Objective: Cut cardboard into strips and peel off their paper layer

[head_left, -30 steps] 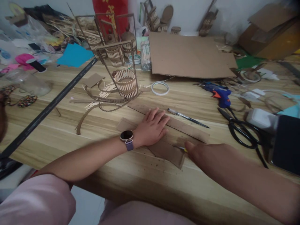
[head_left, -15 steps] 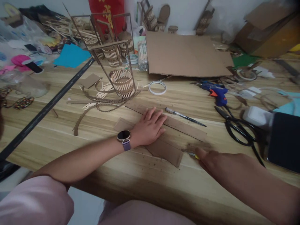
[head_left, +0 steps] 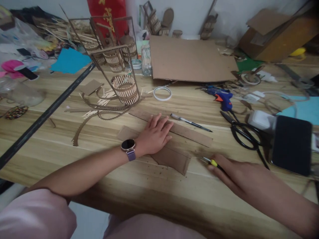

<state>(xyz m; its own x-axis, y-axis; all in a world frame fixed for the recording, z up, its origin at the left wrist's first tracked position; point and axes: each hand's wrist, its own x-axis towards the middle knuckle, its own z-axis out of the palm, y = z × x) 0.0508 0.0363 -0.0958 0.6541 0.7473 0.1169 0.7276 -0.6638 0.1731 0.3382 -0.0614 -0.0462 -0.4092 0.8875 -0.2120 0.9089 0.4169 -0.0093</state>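
Note:
My left hand [head_left: 155, 134] lies flat with fingers spread, pressing on pieces of brown cardboard. One is a long cardboard strip [head_left: 193, 133] beyond the fingers; a wider cardboard piece [head_left: 171, 160] reaches out on the near side of the palm. My right hand [head_left: 225, 167] is closed around a craft knife [head_left: 213, 162] with a yellow collar and a metal tip. That tip points left, a short way off the right end of the wider piece. A pen [head_left: 191, 122] rests just beyond the strip. Dark crumbs are scattered around the cardboard.
Right of my hands are black scissors [head_left: 245, 134], a blue glue gun [head_left: 221, 96] and a black phone-like slab [head_left: 291, 145]. Beyond are a tape roll [head_left: 162, 94], a small stick basket [head_left: 124, 89] and a large cardboard sheet [head_left: 186, 59]. Cardboard strips curl at left.
My right hand has shifted slightly right, and the knife tip now stands farther from the cardboard. My left hand stays pressed on it. The whole view has turned slightly to the right.

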